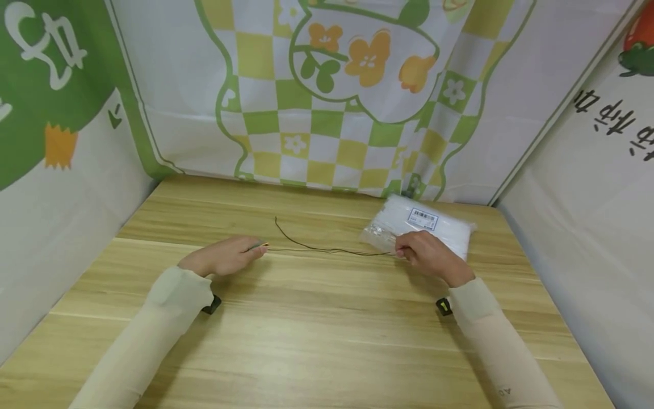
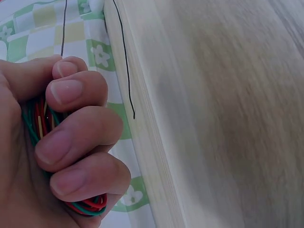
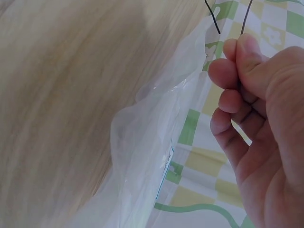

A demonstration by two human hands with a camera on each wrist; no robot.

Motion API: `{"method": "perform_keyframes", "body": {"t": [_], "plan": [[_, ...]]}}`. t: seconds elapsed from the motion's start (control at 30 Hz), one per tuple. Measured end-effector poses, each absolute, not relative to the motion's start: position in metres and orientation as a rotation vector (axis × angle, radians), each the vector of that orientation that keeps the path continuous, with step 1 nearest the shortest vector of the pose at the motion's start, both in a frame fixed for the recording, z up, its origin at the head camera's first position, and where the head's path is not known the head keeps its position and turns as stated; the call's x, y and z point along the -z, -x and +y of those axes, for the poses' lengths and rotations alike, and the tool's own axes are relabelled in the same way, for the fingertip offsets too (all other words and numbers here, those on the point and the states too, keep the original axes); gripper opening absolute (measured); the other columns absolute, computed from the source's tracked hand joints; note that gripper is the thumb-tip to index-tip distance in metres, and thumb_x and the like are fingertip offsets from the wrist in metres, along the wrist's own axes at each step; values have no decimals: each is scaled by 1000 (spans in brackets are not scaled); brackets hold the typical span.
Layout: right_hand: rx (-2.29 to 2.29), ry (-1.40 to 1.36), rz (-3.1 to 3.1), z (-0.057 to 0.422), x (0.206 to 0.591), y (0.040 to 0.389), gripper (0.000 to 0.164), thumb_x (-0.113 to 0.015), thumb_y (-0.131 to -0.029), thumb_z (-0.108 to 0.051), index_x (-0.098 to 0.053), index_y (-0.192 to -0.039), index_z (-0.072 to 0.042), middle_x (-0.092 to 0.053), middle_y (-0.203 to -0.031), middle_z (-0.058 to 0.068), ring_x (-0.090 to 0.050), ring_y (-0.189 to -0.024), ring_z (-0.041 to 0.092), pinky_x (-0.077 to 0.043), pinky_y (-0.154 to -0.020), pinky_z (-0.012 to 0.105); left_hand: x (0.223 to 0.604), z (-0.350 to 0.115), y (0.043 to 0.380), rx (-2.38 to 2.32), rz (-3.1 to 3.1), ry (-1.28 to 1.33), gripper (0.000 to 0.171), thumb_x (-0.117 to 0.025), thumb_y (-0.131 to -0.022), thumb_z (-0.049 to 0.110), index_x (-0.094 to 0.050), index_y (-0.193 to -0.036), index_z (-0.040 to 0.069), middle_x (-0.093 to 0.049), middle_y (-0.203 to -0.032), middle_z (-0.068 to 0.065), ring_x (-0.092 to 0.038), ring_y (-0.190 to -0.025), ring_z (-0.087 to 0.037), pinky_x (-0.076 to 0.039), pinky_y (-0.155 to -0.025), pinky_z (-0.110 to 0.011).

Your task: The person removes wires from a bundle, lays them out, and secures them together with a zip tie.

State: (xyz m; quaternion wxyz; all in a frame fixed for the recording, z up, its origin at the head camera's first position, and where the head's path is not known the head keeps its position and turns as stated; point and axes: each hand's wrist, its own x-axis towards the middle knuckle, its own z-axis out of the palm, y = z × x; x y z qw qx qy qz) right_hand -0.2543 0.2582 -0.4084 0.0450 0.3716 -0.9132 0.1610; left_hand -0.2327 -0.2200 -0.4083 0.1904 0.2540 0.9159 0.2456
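My left hand (image 1: 227, 257) curls its fingers round a coiled bundle of thin wires (image 2: 90, 207), red, green and yellow, mostly hidden in the palm. Between its thumb and index finger a dark wire (image 2: 63, 31) emerges and runs nearly straight across the table to my right hand (image 1: 431, 255). There the thumb and index fingertip pinch the dark wire (image 3: 246, 18). A second dark stretch of wire (image 1: 291, 237) starts near the right hand and curves back leftward, its free end pointing to the table's rear. The left wrist view shows a loose wire end (image 2: 133, 114) beside the left fingers.
Behind my right hand lies a clear plastic bag of white contents (image 1: 390, 218) with a barcode label (image 1: 423, 218). The wooden table (image 1: 327, 341) meets a checkered fabric backdrop (image 1: 327, 153) at its rear, with printed fabric walls on both sides.
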Motion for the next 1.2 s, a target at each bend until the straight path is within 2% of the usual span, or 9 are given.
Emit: {"method": "perform_keyframes", "body": {"t": [0.1, 0.3, 0.4, 0.47, 0.57, 0.8, 0.97, 1.1, 1.2], "plan": [[-484, -1100, -2822, 259, 409, 254, 26, -63, -93, 11, -66, -78, -10, -63, -74, -3, -54, -72, 9, -50, -70, 31, 407, -221, 232, -678, 2588, -716, 65, -31, -117, 43, -43, -155, -8, -47, -158, -31, -43, -148, -52, -35, -120, -67], [-487, -1085, -2832, 260, 411, 255, 26, -64, -94, 9, -67, -79, -11, -67, -76, -2, -57, -73, 9, -53, -71, 32, 409, -223, 235, -594, 2667, -791, 50, -39, -116, 35, -62, -136, -4, -67, -133, -24, -63, -127, -45, -50, -107, -62], [-483, -1083, -2830, 260, 412, 256, 25, -67, -96, 6, -66, -78, -12, -67, -76, -3, -57, -73, 8, -53, -71, 32, 411, -223, 237, -542, 2715, -838, 36, -46, -114, 28, -69, -115, 0, -73, -105, -13, -70, -98, -32, -57, -88, -49], [-485, -1087, -2826, 260, 413, 257, 26, -67, -96, 6, -65, -78, -13, -66, -76, -3, -57, -73, 8, -52, -71, 32, 411, -222, 238, -518, 2739, -874, 30, -50, -113, 23, -66, -95, 6, -63, -82, -2, -60, -74, -19, -51, -72, -37], [-478, -1114, -2803, 259, 413, 257, 30, -64, -94, 10, -62, -76, -14, -62, -74, -4, -54, -72, 9, -50, -70, 32, 411, -223, 239, -482, 2770, -916, 32, -54, -111, 20, -55, -80, 14, -43, -69, 6, -39, -63, -9, -38, -64, -29], [-437, -1196, -2696, 259, 415, 259, 36, -56, -84, 19, -57, -73, -15, -55, -71, -6, -49, -70, 7, -45, -67, 28, 407, -224, 239, -397, 2845, -942, 31, -56, -110, 22, -58, -79, 16, -44, -68, 7, -40, -64, -9, -40, -67, -31], [-435, -1162, -2692, 256, 415, 260, 34, -59, -86, 17, -62, -75, -15, -61, -72, -6, -54, -71, 7, -51, -68, 30, 405, -225, 242, -389, 2869, -892, 32, -57, -110, 21, -59, -79, 15, -43, -65, 5, -37, -60, -10, -36, -60, -29], [-444, -1104, -2753, 251, 413, 261, 29, -61, -91, 13, -68, -78, -13, -69, -77, -3, -62, -75, 10, -57, -74, 36, 403, -227, 243, -324, 2911, -830, 25, -57, -109, 22, -77, -105, 8, -65, -80, 0, -46, -66, -11, -41, -63, -31], [-442, -1077, -2786, 248, 411, 261, 21, -67, -96, 6, -73, -82, -10, -73, -81, -1, -68, -80, 13, -59, -78, 38, 403, -228, 245, -288, 2925, -784, 28, -56, -110, 22, -77, -118, 7, -68, -83, -2, -47, -67, -12, -42, -64, -31]]}}
